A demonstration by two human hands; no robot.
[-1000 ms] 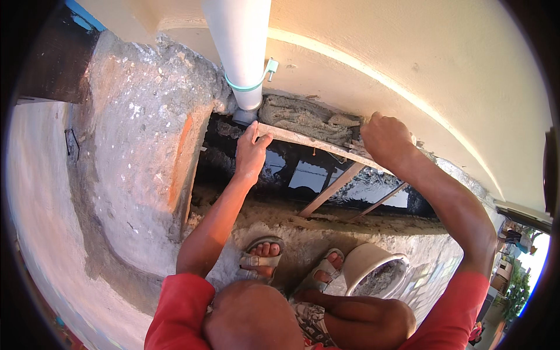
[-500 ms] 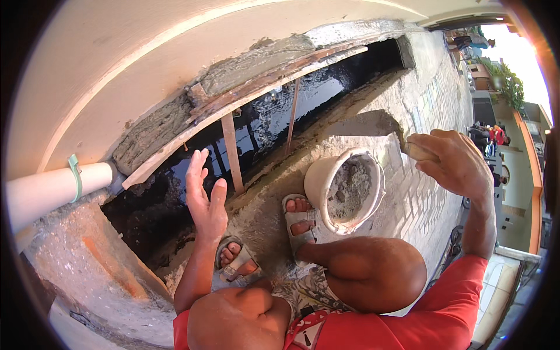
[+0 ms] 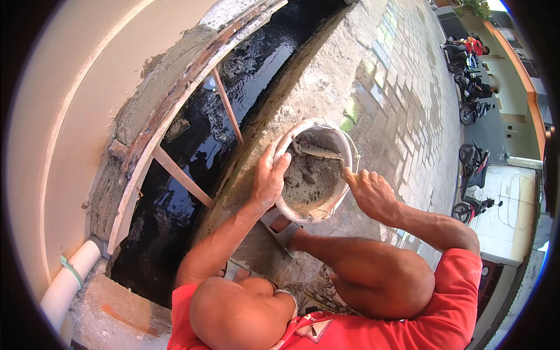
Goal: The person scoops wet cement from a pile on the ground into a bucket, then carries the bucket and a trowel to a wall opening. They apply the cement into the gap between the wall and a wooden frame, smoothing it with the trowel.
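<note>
A pale bucket [image 3: 341,201] of grey wet mortar [image 3: 309,181] stands before me on the concrete edge. My left hand [image 3: 269,179] grips its left rim, fingers along the outer side and thumb at the lip. At the right rim my right hand [image 3: 373,195] is closed round the handle of a trowel, the handle mostly hidden by the fingers. The trowel's blade [image 3: 318,153] is inside the bucket, against the mortar. A thin wire handle [image 3: 357,153] hangs along the bucket's right side.
On the left runs an open channel of dark water [image 3: 169,216], crossed by wooden props [image 3: 182,178] bracing a long board [image 3: 157,125] against the wall's fresh mortar. A white pipe [image 3: 71,283] lies at lower left. Motorbikes [image 3: 473,181] and people are on the far right.
My right hand has come down and left, bringing the trowel from the air into the bucket. My left hand has moved from above the channel onto the bucket's rim. The view has turned.
</note>
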